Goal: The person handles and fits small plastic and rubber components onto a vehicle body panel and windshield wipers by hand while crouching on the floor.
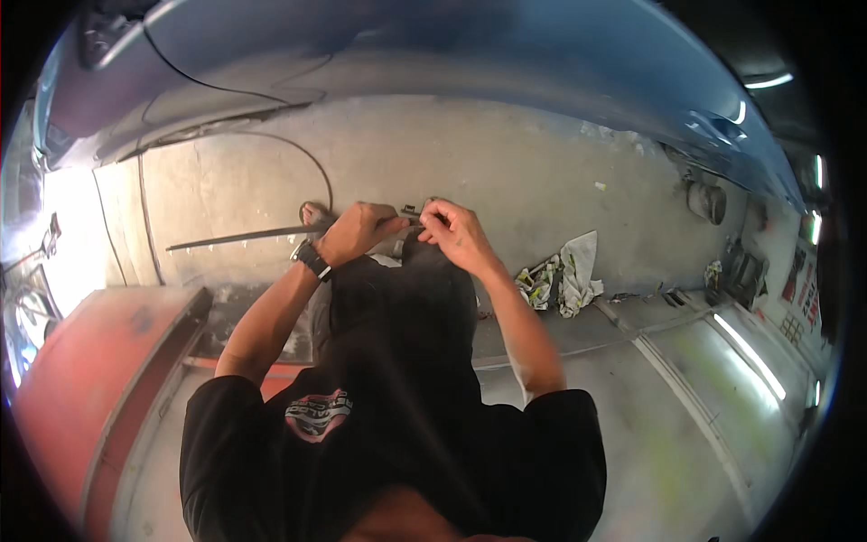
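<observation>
A long thin dark strip (239,236) with small pale pieces along its underside runs out to the left from between my hands, above my lap. My left hand (359,230) is closed on the strip, with a dark watch (313,259) on that wrist. My right hand (452,230) is just to the right, fingers curled in a pinch at the strip's right end, beside a small dark piece (408,210). Exactly what those fingertips grip is too small to make out. Part of a bare foot (314,211) shows behind the strip.
A blue-grey car body (433,54) arches overhead, with thin cables hanging below. Crumpled paper (578,271) lies on the concrete floor (497,163) to the right. A reddish panel (108,379) stands at the lower left, grey metal panels (677,406) at the lower right.
</observation>
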Tool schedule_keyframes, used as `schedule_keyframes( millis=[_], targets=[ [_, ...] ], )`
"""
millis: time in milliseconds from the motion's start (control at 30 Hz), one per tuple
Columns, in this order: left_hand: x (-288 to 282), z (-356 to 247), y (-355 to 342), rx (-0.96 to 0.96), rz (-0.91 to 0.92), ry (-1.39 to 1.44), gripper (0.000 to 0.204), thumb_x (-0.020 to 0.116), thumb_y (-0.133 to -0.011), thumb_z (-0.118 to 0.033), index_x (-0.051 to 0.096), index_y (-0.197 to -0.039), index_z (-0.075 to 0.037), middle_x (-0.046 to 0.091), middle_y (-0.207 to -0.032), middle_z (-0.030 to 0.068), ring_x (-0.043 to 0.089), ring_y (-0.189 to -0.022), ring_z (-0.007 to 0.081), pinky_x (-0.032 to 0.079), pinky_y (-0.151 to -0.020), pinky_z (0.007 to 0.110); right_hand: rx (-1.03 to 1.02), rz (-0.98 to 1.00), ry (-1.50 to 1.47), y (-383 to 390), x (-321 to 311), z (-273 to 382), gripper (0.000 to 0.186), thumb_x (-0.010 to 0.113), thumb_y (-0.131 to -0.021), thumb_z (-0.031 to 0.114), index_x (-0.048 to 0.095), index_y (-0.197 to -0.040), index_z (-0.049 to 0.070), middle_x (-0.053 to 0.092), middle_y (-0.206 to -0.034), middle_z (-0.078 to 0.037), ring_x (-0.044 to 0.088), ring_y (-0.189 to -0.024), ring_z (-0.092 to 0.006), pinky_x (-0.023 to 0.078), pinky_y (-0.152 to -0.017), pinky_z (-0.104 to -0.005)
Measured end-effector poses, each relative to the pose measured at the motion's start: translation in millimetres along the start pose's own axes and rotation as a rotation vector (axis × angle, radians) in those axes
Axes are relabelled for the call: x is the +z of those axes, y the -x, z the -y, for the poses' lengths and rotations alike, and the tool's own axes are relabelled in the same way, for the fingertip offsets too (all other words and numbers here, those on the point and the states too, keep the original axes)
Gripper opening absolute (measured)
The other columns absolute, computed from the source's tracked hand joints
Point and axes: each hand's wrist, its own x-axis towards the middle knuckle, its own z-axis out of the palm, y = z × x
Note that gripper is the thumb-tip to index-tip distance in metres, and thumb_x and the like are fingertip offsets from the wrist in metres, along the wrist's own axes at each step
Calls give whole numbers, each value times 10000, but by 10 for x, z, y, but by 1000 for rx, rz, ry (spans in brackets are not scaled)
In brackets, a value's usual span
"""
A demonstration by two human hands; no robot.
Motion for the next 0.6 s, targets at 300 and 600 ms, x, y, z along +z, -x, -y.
schedule_keyframes(
  millis=[300, 600],
  targets=[
    [960, 626, -611, -234, 11, 92, 354, 674, -931, -300, 656, -775, 16, 620, -649, 184, 609, -590, 346, 467, -588, 419, 99, 163, 135, -744, -887, -1032, 185, 602, -979, 184, 647, -963, 5, 648, -832, -31, 628, -782, -124, 499, -706, -288],
    [1354, 1331, -913, -334, 63, 170, 345, 652, -952, -273, 653, -772, 22, 582, -624, 190, 574, -563, 348, 461, -572, 410, 76, 217, 170, -1313, -1135, -1816, 155, 663, -951, 155, 688, -978, 4, 607, -794, -3, 584, -727, -99, 467, -645, -255]
  ],
)
